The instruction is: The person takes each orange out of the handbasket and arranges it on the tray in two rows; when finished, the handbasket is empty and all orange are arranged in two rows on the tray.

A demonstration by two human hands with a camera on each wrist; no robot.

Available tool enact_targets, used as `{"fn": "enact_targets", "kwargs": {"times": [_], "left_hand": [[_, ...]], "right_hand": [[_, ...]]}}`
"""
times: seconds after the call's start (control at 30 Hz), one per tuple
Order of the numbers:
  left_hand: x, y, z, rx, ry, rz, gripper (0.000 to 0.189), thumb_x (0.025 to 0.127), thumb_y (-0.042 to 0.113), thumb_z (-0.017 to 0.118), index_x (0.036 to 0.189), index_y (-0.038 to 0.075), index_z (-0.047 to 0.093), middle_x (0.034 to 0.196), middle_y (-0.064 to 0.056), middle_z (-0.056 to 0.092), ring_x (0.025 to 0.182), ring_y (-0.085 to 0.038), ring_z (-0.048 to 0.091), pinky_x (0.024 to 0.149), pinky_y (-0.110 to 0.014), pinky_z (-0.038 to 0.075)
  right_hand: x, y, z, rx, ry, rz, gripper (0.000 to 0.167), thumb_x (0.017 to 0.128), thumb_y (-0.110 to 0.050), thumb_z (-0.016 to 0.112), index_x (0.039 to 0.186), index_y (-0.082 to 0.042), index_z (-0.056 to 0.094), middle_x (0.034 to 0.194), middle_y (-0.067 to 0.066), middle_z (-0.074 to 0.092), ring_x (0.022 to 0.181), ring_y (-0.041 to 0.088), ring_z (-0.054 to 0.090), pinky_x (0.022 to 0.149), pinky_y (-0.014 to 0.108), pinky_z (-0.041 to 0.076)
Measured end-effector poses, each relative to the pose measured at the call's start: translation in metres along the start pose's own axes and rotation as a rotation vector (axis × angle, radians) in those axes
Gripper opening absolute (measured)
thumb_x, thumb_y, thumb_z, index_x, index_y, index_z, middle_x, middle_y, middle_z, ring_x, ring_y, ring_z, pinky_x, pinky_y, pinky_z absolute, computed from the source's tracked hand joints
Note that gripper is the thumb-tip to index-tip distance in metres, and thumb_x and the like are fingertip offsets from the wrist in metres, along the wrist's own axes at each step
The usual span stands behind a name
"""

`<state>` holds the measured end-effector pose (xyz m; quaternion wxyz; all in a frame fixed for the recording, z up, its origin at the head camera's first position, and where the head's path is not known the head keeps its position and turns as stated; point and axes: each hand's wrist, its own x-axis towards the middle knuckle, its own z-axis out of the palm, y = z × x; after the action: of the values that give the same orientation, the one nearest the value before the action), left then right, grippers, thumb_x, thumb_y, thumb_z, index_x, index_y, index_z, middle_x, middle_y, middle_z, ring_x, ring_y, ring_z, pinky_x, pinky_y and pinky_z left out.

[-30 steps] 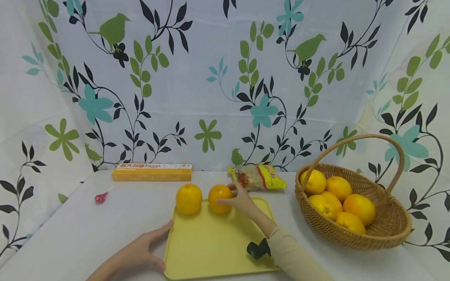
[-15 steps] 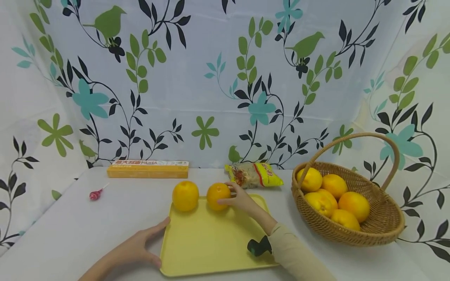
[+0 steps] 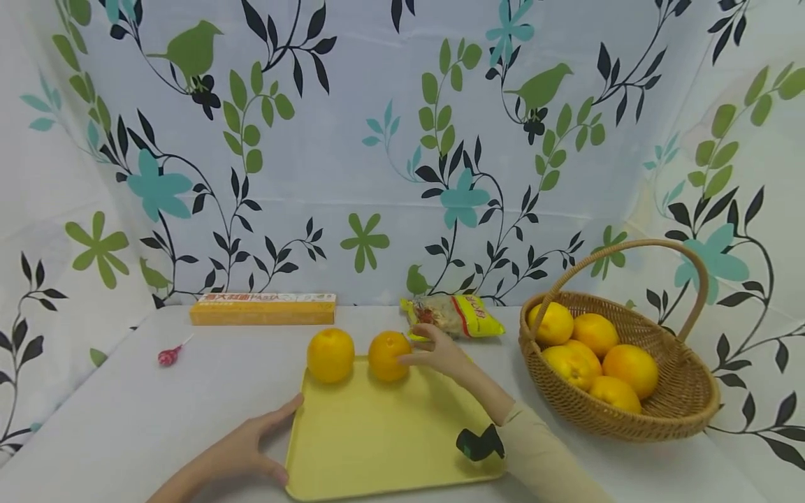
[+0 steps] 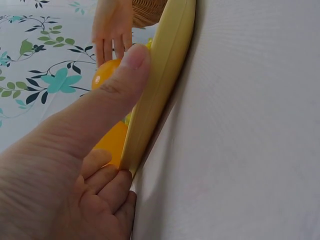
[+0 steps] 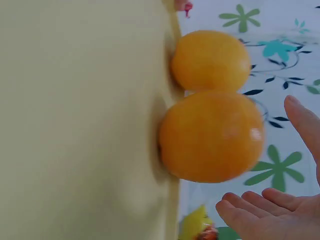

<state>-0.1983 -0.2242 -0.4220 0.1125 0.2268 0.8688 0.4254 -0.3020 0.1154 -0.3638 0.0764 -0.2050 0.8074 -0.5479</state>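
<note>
Spread left hand [image 3: 245, 443] touches the tray [image 3: 377, 440] along its left; spread, empty right hand [image 3: 445, 355], likely done placing a far-edge orange [image 3: 386, 358], should draw clear.

This is a tabletop corner closed in by cloth, homely in look; whether it stands in a house, a lab or a studio cannot be told. White fabric [image 3: 283, 168] printed with birds, leaves and flowers fills the upper part of the head view and turns forward along both sides, a crease running across it, hiding any room behind. Below spreads a plain white tabletop [image 3: 157, 419]. The household feel comes from the goods: a pasta box [image 3: 263, 316] at centre left, a yellow food packet [image 3: 453, 316] near the middle, a wicker fruit basket [image 3: 682, 381] at right and a yellow tray [image 3: 377, 433] at bottom centre.
</note>
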Motion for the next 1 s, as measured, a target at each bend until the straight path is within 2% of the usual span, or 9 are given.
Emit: {"fn": "enact_targets", "kwargs": {"times": [0.2, 0.37, 0.53, 0.63, 0.73, 0.87, 0.93, 1.0], "left_hand": [[0.001, 0.002, 0.005, -0.095, -0.03, -0.078, 0.098, 0.065, 0.028, 0.079, 0.142, 0.006, 0.022, 0.144, -0.015, 0.018, 0.128, -0.039, 0.014, 0.098, -0.06, 0.012], [0.002, 0.004, 0.003, -0.075, -0.012, -0.115, 0.1, 0.063, 0.029, 0.08, 0.142, 0.006, 0.022, 0.144, -0.015, 0.018, 0.128, -0.04, 0.015, 0.097, -0.061, 0.013], [0.003, 0.005, 0.0, -0.064, -0.013, -0.117, 0.1, 0.062, 0.03, 0.08, 0.141, 0.006, 0.023, 0.144, -0.015, 0.018, 0.128, -0.04, 0.015, 0.097, -0.06, 0.013], [0.003, 0.005, -0.002, -0.059, -0.02, -0.085, 0.099, 0.062, 0.028, 0.08, 0.141, 0.006, 0.025, 0.144, -0.016, 0.018, 0.128, -0.04, 0.014, 0.098, -0.06, 0.012], [0.002, 0.006, -0.003, -0.056, -0.031, -0.065, 0.097, 0.062, 0.028, 0.08, 0.141, 0.006, 0.026, 0.144, -0.017, 0.017, 0.128, -0.041, 0.013, 0.098, -0.061, 0.011], [0.001, 0.006, -0.002, -0.062, -0.033, -0.091, 0.097, 0.063, 0.029, 0.079, 0.141, 0.007, 0.026, 0.144, -0.016, 0.018, 0.128, -0.041, 0.014, 0.097, -0.061, 0.012], [0.001, 0.005, -0.001, -0.063, -0.027, -0.101, 0.097, 0.063, 0.029, 0.079, 0.141, 0.007, 0.025, 0.144, -0.016, 0.019, 0.128, -0.041, 0.014, 0.097, -0.061, 0.013], [0.001, 0.004, 0.0, -0.062, -0.02, -0.112, 0.097, 0.064, 0.03, 0.079, 0.141, 0.007, 0.026, 0.144, -0.015, 0.02, 0.128, -0.04, 0.015, 0.097, -0.061, 0.013]], "right_hand": [[-0.033, -0.017, -0.031, 0.024, 0.004, -0.033, 0.073, 0.078, -0.02, 0.07, 0.135, 0.003, 0.03, 0.134, 0.021, 0.037, 0.121, 0.034, 0.036, 0.095, 0.042, 0.037], [-0.053, -0.031, -0.055, 0.037, 0.007, -0.063, 0.067, 0.082, -0.016, 0.066, 0.136, 0.001, 0.029, 0.137, 0.02, 0.033, 0.124, 0.032, 0.033, 0.098, 0.044, 0.033], [-0.07, -0.037, -0.076, -0.003, 0.065, -0.087, 0.064, 0.083, -0.019, 0.065, 0.135, -0.001, 0.032, 0.136, 0.019, 0.034, 0.122, 0.033, 0.035, 0.095, 0.043, 0.037], [-0.08, -0.035, -0.088, -0.014, 0.11, -0.131, 0.06, 0.084, -0.017, 0.063, 0.133, 0.001, 0.034, 0.134, 0.021, 0.036, 0.12, 0.033, 0.038, 0.091, 0.039, 0.041], [-0.093, -0.03, -0.101, -0.028, 0.176, -0.156, 0.052, 0.087, -0.017, 0.059, 0.131, 0.001, 0.038, 0.131, 0.019, 0.042, 0.116, 0.025, 0.045, 0.087, 0.029, 0.044], [-0.112, -0.027, -0.118, -0.052, 0.245, -0.176, 0.045, 0.09, -0.018, 0.054, 0.128, 0.004, 0.041, 0.124, 0.014, 0.051, 0.109, 0.014, 0.051, 0.083, 0.018, 0.044], [-0.119, -0.026, -0.128, -0.042, 0.265, -0.218, 0.042, 0.091, -0.013, 0.053, 0.126, 0.007, 0.042, 0.122, 0.016, 0.052, 0.107, 0.016, 0.052, 0.084, 0.018, 0.044], [-0.119, -0.008, -0.144, -0.031, 0.279, -0.281, 0.04, 0.091, -0.011, 0.052, 0.127, 0.005, 0.042, 0.122, 0.016, 0.051, 0.108, 0.017, 0.052, 0.085, 0.019, 0.044]]}}
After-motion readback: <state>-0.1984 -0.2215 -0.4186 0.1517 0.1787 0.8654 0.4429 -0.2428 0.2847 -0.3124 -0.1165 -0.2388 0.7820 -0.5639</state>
